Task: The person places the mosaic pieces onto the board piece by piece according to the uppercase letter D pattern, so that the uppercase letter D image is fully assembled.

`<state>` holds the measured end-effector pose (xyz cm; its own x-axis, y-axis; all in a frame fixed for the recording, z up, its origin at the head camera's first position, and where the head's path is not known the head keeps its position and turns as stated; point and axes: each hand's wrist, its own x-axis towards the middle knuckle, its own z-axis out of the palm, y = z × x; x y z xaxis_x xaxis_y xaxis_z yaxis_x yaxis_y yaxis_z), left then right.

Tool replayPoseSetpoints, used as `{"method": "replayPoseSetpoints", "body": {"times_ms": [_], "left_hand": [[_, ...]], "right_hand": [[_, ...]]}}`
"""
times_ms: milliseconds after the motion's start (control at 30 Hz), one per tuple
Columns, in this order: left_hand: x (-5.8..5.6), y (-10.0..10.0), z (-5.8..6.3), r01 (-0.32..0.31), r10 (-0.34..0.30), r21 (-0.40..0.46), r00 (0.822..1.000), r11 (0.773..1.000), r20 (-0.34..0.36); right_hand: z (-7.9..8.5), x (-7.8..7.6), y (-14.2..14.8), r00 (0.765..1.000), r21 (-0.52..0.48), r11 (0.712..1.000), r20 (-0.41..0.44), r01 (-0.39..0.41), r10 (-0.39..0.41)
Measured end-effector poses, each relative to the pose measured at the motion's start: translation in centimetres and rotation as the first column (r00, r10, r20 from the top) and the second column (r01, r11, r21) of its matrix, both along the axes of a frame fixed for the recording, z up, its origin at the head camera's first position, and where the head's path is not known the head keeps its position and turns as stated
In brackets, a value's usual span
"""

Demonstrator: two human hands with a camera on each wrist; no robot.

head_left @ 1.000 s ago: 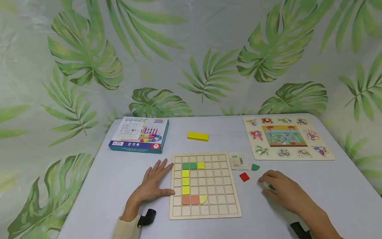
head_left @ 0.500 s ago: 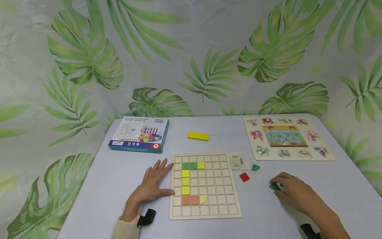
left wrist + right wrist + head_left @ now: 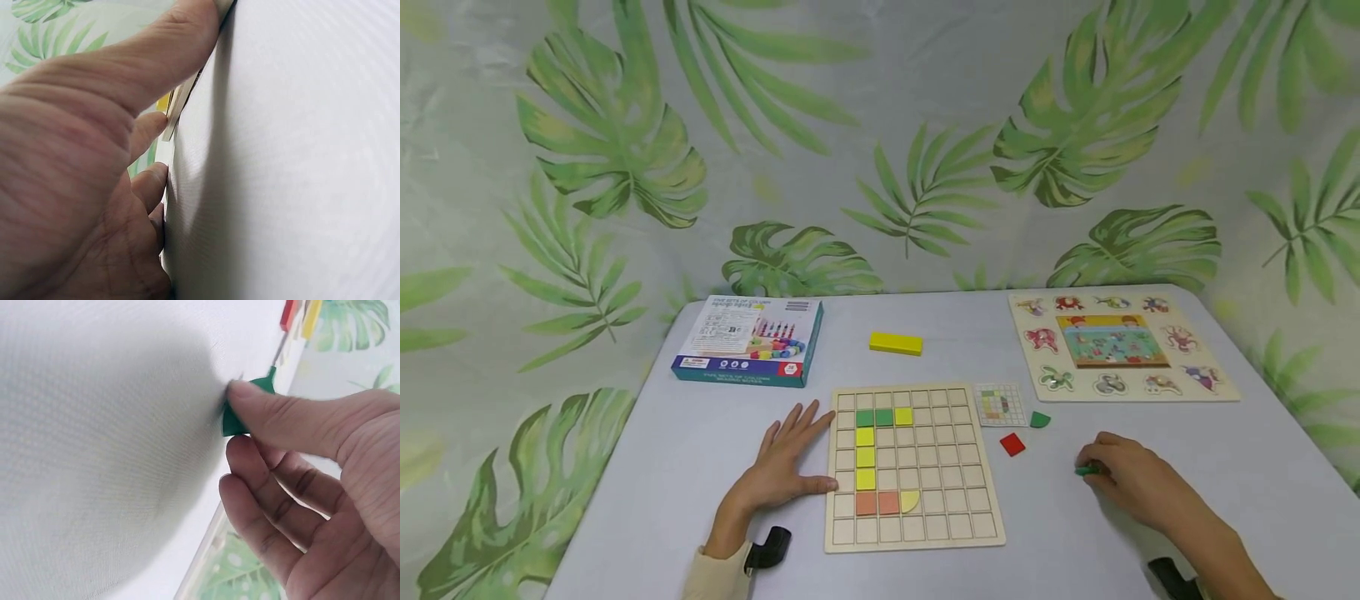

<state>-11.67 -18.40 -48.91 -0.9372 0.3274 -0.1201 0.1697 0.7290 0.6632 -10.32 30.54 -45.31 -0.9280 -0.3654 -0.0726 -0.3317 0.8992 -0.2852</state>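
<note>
My left hand rests on the table with fingers spread, its thumb and a fingertip touching the left edge of the wooden grid board. Green, yellow and orange-red tiles form a C shape on the board, with a yellow quarter-circle tile at its lower end. To the right of the board, my right hand pinches a green quarter-circle tile between thumb and fingers, close to the tabletop. A red square tile and another green quarter-circle tile lie between that hand and the board.
A pattern card lies against the board's upper right side. Behind stand a boxed toy set at left, a yellow block in the middle, and a sea-animal puzzle board at right. A leaf-print cloth hangs behind the table.
My right hand has shifted slightly to the right and now pinches the green quarter-circle tile, which has turned more edge-on. My left hand has stayed at the board.
</note>
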Motion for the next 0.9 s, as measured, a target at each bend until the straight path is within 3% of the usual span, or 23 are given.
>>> {"method": "replayPoseSetpoints", "body": {"times_ms": [467, 900], "left_hand": [[0.1, 0.0, 0.0, -0.002, 0.002, 0.003, 1.000, 1.000, 0.007], [0.2, 0.0, 0.3, 0.010, -0.010, 0.018, 1.000, 1.000, -0.028]], "right_hand": [[1.6, 0.5, -2.2, 1.000, 0.004, 1.000, -0.030, -0.003, 0.003], [2.4, 0.1, -5.2, 0.979, -0.070, 0.993, -0.188, -0.093, 0.079]]}}
